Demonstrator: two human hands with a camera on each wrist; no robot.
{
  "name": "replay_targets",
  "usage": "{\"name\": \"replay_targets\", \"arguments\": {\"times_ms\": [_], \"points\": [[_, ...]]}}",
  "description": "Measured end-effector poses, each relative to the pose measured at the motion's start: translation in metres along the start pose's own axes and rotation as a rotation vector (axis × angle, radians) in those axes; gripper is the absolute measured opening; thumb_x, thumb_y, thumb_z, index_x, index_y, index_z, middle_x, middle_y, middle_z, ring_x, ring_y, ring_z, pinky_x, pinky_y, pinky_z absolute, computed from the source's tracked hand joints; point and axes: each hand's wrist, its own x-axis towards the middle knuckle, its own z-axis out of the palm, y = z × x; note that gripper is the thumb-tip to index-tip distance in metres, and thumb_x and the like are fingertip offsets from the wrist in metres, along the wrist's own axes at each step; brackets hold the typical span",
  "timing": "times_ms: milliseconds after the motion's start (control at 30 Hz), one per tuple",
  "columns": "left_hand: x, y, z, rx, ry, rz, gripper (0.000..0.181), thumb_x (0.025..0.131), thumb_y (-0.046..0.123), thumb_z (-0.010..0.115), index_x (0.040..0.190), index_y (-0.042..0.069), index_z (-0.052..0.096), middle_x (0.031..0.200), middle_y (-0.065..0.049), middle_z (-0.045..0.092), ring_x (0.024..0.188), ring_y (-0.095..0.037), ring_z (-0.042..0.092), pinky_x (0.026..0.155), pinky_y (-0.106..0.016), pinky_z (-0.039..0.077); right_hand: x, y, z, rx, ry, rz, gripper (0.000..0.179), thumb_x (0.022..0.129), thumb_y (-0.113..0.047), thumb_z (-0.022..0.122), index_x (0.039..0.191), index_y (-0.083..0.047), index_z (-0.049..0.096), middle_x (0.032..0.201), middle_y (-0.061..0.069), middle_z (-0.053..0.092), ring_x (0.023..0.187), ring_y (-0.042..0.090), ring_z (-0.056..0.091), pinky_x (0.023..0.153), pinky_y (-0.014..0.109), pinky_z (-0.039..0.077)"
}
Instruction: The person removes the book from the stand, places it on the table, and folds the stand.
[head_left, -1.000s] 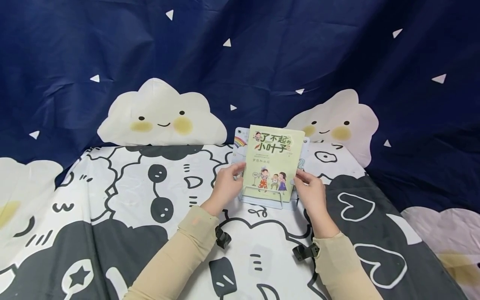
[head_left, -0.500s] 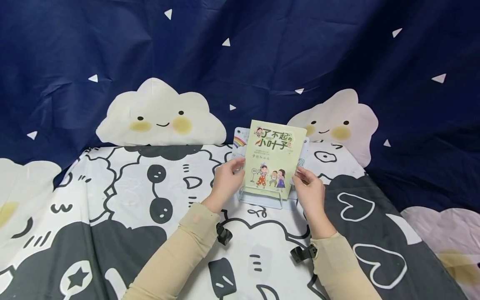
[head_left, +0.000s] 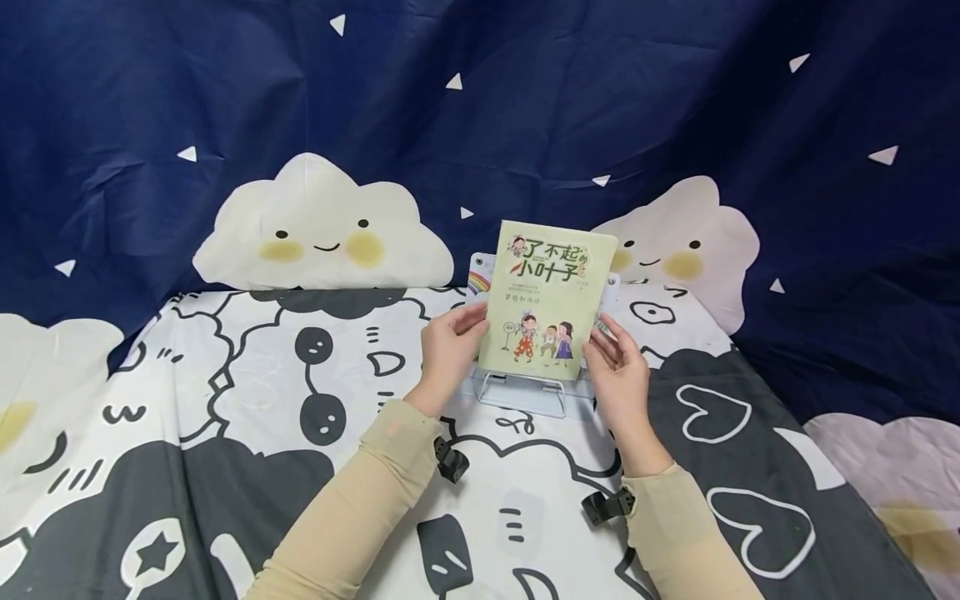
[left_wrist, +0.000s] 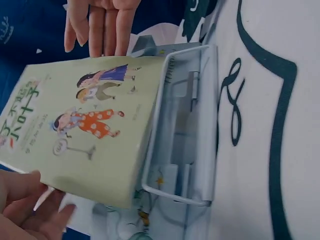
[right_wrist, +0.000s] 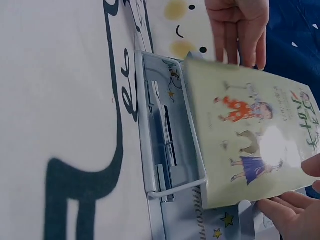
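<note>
A navy backdrop (head_left: 525, 50) with smiling clouds and white triangles fills the back, and below it spreads a black-and-white cartoon tablecloth (head_left: 262, 375). Centre stage, it's the pale blue stand (head_left: 480, 282), rainbow on its back panel, stars and lettering lower down. And here's the pale green book (head_left: 547, 304), up in front of that panel, tipped slightly, its lower edge at about the top of the wire loop (right_wrist: 177, 188) fronting the stand's ledge. Look through the loop from either wrist: the ledge and its slots show, with the book above them. Whether book and wire touch, I cannot tell.

Both hands are on it! The left hand (head_left: 452, 346) pinches the left edge, thumb in front, fingers behind; the right hand (head_left: 618, 362) grips the opposite edge the same way. Beige sleeves (head_left: 352, 508) trail back from both wrists, a small black camera (head_left: 452, 460) at each.
</note>
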Motion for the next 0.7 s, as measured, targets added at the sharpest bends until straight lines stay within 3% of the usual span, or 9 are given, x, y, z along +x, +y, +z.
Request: {"name": "replay_targets", "arguments": {"times_ms": [100, 333, 433, 700], "points": [[0.001, 0.005, 0.0, -0.026, 0.014, 0.022, 0.032, 0.087, 0.007, 0.074, 0.119, 0.009, 0.072, 0.108, -0.008, 0.076, 0.102, -0.016, 0.073, 0.087, -0.031, 0.058, 0.001, 0.001, 0.0, 0.039, 0.0, 0.004, 0.051, 0.095, -0.001, 0.059, 0.145, -0.003, 0.048, 0.139, 0.024, 0.056, 0.128, 0.031, 0.057, 0.088, 0.004, 0.046], [0.001, 0.015, -0.004, -0.03, -0.002, 0.056, 0.036, 0.083, 0.004, 0.078, 0.119, 0.008, 0.073, 0.105, -0.009, 0.077, 0.096, -0.019, 0.074, 0.083, -0.03, 0.059, 0.002, 0.001, 0.0, 0.172, 0.063, -0.015, 0.052, 0.092, 0.008, 0.06, 0.142, 0.003, 0.049, 0.136, 0.031, 0.056, 0.101, -0.003, 0.066, 0.09, 0.01, 0.05], [0.001, 0.015, -0.005, -0.071, -0.026, 0.053, 0.038, 0.082, 0.0, 0.077, 0.119, 0.005, 0.072, 0.106, -0.012, 0.076, 0.097, -0.024, 0.074, 0.085, -0.028, 0.059, 0.002, 0.0, 0.0, 0.199, 0.084, -0.021, 0.051, 0.091, 0.009, 0.061, 0.141, 0.004, 0.05, 0.134, 0.03, 0.057, 0.099, -0.005, 0.065, 0.09, 0.011, 0.051], [-0.002, 0.006, -0.004, -0.138, -0.171, -0.103, 0.045, 0.084, 0.008, 0.077, 0.128, 0.007, 0.067, 0.116, -0.014, 0.072, 0.095, -0.021, 0.071, 0.072, -0.02, 0.055, -0.003, -0.005, 0.003, 0.173, 0.079, -0.032, 0.048, 0.09, 0.006, 0.065, 0.137, 0.007, 0.054, 0.133, 0.031, 0.058, 0.098, -0.005, 0.065, 0.089, 0.01, 0.051]]}}
